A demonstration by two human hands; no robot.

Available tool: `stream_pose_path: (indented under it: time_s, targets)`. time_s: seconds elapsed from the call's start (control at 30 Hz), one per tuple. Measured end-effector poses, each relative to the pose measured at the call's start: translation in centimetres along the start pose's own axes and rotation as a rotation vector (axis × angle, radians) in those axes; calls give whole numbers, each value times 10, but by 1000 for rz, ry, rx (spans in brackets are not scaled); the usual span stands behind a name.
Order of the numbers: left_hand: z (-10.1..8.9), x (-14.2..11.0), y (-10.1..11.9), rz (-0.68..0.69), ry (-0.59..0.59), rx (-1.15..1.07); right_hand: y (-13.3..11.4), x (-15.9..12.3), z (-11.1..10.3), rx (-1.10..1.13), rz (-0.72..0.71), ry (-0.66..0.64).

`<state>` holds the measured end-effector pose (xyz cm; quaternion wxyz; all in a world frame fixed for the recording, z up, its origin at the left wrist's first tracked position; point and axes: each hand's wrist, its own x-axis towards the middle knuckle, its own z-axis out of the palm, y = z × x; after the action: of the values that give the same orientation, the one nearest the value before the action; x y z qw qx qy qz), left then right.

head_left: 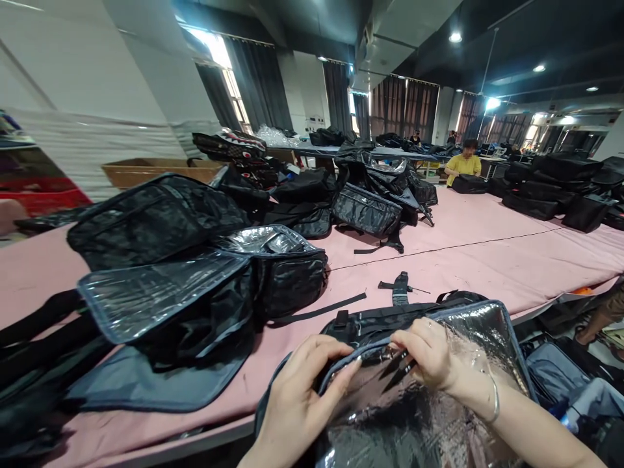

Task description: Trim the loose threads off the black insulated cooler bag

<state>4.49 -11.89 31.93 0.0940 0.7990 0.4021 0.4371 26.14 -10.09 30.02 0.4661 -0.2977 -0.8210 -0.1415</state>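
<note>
A black insulated bag (370, 416) with shiny silver lining and dark blue edge binding lies in front of me at the table's near side. My left hand (312, 383) pinches the bound edge between thumb and fingers. Close by on the right, my right hand (426, 354) grips dark thread snips (397, 370), their blades pointing down and left over the lining. Its fingertips also touch the same edge. A black strap with a buckle (400, 286) lies on the table just beyond the bag.
Left on the pink-covered table (468, 260) lie an open foil-lined bag (166, 299) and a camouflage bag (160, 214). More bags (368, 208) are piled farther back. A person in yellow (465, 168) works at the far side. Black bags (556, 185) are stacked at right.
</note>
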Motion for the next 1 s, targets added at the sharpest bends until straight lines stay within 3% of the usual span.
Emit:
stream_pose_path:
  time_s: [0.1, 0.23, 0.47, 0.57, 0.73, 0.87, 1.0]
  targets:
    - [-12, 1, 8, -87, -48, -67, -11, 4, -14, -77, -99, 17]
    - [-24, 11, 14, -193, -214, -208, -19, 8, -25, -78, -167, 21]
    - [-36, 45, 24, -194, -636, -309, -17, 0, -18, -53, -224, 76]
    - [-31, 52, 22, -209, -728, -375, -17, -2, -15, -48, -215, 63]
    - [-13, 38, 15, -317, -574, -349, -13, -10, -10, -49, -197, 27]
    - [-2, 19, 16, -241, -314, -147, -8, -16, -3, -52, -167, -26]
    - [4, 7, 17, -242, -137, -95, -8, -14, 0, -42, -197, 39]
